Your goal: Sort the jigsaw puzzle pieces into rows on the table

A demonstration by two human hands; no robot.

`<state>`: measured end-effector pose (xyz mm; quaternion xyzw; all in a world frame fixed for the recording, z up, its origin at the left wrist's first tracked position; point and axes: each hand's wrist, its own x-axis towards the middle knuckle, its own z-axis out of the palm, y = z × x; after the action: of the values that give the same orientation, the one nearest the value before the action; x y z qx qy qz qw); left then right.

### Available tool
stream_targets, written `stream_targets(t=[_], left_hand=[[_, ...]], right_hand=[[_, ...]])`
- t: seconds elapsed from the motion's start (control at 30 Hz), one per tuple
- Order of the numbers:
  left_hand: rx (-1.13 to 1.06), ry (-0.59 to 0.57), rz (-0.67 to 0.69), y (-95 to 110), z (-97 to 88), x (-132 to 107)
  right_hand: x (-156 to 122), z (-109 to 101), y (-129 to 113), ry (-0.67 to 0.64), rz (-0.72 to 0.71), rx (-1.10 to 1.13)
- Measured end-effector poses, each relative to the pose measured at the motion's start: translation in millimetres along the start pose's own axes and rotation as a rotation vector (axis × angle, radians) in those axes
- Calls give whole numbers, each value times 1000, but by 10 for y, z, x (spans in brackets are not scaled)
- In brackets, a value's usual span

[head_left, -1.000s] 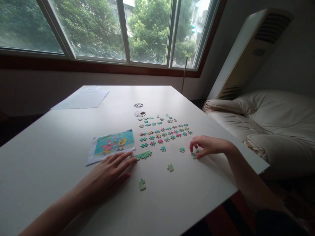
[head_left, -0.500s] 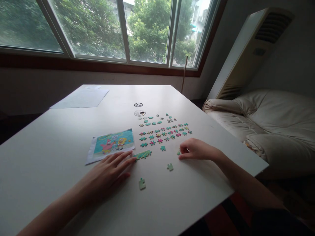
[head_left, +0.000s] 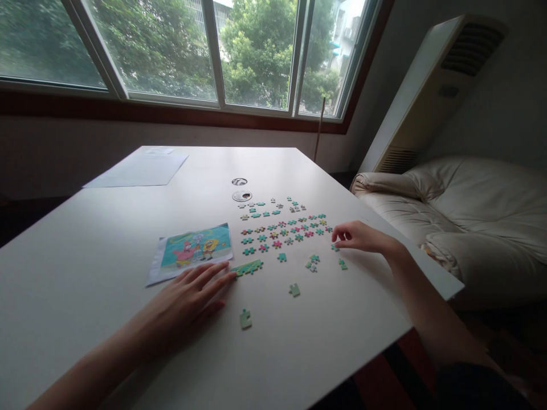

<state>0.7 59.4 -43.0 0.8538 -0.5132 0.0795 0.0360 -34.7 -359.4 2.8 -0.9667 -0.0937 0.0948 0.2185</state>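
My left hand [head_left: 188, 300] lies flat on the white table [head_left: 106, 273], fingers stretched out. Its fingertips touch a short strip of joined green puzzle pieces [head_left: 248, 267]. Just beyond it lies a cartoon reference picture [head_left: 192, 253]. My right hand [head_left: 362, 237] rests further right with its fingers curled. Its fingertips pinch a small green puzzle piece [head_left: 334, 247] at the near right end of the sorted rows of puzzle pieces [head_left: 282, 228]. Loose pieces lie nearer me: a pair [head_left: 313, 263], one to its right [head_left: 342, 264], and two more [head_left: 293, 290] [head_left: 245, 319].
Sheets of paper [head_left: 137, 169] lie at the table's far left. A round cable hole [head_left: 241, 196] and its cap [head_left: 239, 181] sit behind the pieces. A cream sofa [head_left: 470, 210] and a standing air conditioner [head_left: 427, 85] are beyond the table's right edge. Windows span the far wall.
My right hand slid left from a piece near the table's right side, left pieces by the middle, then moved back right and farther away. My left hand stayed still.
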Motion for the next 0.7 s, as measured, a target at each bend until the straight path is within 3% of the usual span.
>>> stream_targets(t=[0.5,0.7], left_hand=[[-23,-2,-17,-5,19,-13],[9,-5,-8,-1,15,1]], right_hand=[[94,248,-349,-116,-342,84],[96,240,-481,-168,-367,16]])
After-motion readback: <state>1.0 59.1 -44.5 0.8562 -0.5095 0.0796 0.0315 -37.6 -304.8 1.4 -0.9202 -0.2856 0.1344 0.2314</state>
